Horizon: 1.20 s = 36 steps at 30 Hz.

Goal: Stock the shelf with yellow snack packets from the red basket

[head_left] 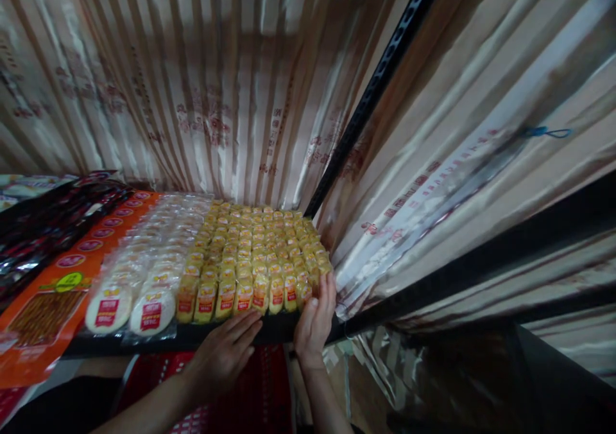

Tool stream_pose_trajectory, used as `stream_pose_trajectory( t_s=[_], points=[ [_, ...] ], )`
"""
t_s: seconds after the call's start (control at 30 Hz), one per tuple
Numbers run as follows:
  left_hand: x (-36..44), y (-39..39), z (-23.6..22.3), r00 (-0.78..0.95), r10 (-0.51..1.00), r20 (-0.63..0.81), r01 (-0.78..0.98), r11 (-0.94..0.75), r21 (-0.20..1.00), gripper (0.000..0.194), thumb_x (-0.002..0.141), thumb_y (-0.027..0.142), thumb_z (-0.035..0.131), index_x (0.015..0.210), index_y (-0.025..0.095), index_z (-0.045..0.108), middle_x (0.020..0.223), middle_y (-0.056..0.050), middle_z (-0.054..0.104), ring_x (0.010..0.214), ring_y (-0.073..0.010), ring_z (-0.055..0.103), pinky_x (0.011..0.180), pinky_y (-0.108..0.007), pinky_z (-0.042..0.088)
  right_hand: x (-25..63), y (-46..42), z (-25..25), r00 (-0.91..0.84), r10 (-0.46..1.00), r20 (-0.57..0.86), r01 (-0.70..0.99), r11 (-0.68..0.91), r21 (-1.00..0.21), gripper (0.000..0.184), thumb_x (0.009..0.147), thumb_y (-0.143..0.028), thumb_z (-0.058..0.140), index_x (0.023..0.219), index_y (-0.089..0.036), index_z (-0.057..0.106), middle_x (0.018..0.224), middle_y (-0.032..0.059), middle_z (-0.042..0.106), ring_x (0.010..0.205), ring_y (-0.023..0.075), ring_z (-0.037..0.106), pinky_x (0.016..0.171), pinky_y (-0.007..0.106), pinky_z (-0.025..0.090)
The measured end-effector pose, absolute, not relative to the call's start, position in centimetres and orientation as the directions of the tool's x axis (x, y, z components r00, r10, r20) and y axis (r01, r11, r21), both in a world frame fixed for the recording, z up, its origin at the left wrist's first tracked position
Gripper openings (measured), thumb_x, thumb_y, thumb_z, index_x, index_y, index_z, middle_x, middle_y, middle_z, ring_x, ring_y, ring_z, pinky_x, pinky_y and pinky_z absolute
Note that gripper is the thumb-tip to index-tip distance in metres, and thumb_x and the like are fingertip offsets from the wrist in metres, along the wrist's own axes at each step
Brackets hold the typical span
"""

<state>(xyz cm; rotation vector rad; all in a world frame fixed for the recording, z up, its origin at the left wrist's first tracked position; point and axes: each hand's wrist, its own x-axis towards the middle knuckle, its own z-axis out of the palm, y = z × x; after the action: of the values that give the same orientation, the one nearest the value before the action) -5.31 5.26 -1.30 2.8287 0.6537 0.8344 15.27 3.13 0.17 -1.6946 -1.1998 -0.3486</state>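
Observation:
Rows of small yellow-wrapped snack packs (257, 248) stand packed together on a dark shelf, red labels showing on the front row. My left hand (231, 344) lies flat along the shelf's front edge, its fingertips by the lower front of the packs. At the right end of the rows, my right hand (316, 321) is upright with fingers stretched out, touching the corner packs. Neither hand is wrapped around anything. Round white crackers in clear wrappers (153, 309) stand in two rows just left of the yellow packs.
An orange snack bag (48, 305) and dark shiny packages (52, 228) lie farther left. Pleated printed sheeting (216, 100) hangs behind and to the right. A black slotted post (370, 100) rises at the shelf's corner. Below sits a red crate (260, 389).

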Motion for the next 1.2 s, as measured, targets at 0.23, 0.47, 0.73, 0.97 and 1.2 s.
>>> stream_pose_trajectory(
  t_s=[0.23, 0.47, 0.73, 0.97, 1.2],
  points=[
    [-5.3, 5.2, -1.5, 0.744, 0.477, 0.469, 0.363, -0.877, 0.315, 0.037, 0.092, 0.023, 0.040, 0.124, 0.013, 0.053, 0.130, -0.010, 0.056, 0.125, -0.0197, 0.046, 0.103, -0.036, 0.044, 12.8, 3.6, 1.8, 0.167, 0.700, 0.694, 0.926, 0.131, -0.355, 0.045, 0.094, -0.025, 0.028, 0.137, -0.012, 0.037, 0.144, 0.0158, 0.036, 0.137, 0.0231, 0.026, 0.107, 0.051, 0.031],
    [-5.1, 5.8, -1.0, 0.743, 0.476, 0.470, 0.311, -0.868, 0.387, 0.037, 0.089, 0.018, 0.038, 0.121, 0.013, 0.056, 0.125, -0.010, 0.059, 0.119, -0.0205, 0.053, 0.103, -0.037, 0.044, 7.6, 9.8, 5.9, -0.073, 0.934, 0.350, 0.939, 0.183, -0.292, 0.049, 0.096, -0.037, 0.025, 0.139, -0.016, 0.038, 0.148, 0.0091, 0.031, 0.140, 0.0203, 0.019, 0.111, 0.044, 0.026],
    [-4.7, 6.1, -1.5, 0.730, 0.489, 0.477, 0.297, -0.856, 0.424, 0.038, 0.090, 0.016, 0.033, 0.116, 0.011, 0.059, 0.120, -0.011, 0.062, 0.119, -0.0196, 0.052, 0.102, -0.036, 0.044, 6.9, 12.4, 6.3, -0.136, 0.989, 0.066, 0.973, 0.146, -0.178, 0.057, 0.096, -0.043, 0.023, 0.141, -0.009, 0.032, 0.147, 0.0121, 0.029, 0.138, 0.0209, 0.024, 0.113, 0.040, 0.019],
    [-4.5, 6.2, -1.9, 0.734, 0.526, 0.430, 0.317, -0.825, 0.468, 0.039, 0.086, 0.014, 0.038, 0.119, 0.013, 0.058, 0.124, -0.009, 0.060, 0.120, -0.0194, 0.051, 0.103, -0.035, 0.043, 6.4, 12.4, 7.2, -0.165, 0.983, 0.082, 0.973, 0.176, -0.151, 0.057, 0.095, -0.044, 0.025, 0.140, -0.011, 0.034, 0.147, 0.0120, 0.029, 0.138, 0.0219, 0.023, 0.113, 0.042, 0.019],
    [-4.4, 6.4, -2.0, 0.752, 0.493, 0.437, 0.267, -0.835, 0.482, 0.040, 0.083, 0.012, 0.041, 0.121, 0.013, 0.055, 0.128, -0.010, 0.057, 0.122, -0.0187, 0.048, 0.106, -0.036, 0.039, 4.7, 12.9, 6.9, -0.214, 0.974, 0.076, 0.954, 0.225, -0.199, 0.058, 0.095, -0.044, 0.026, 0.141, -0.009, 0.031, 0.147, 0.0126, 0.028, 0.138, 0.0215, 0.023, 0.113, 0.041, 0.019]
  ],
)
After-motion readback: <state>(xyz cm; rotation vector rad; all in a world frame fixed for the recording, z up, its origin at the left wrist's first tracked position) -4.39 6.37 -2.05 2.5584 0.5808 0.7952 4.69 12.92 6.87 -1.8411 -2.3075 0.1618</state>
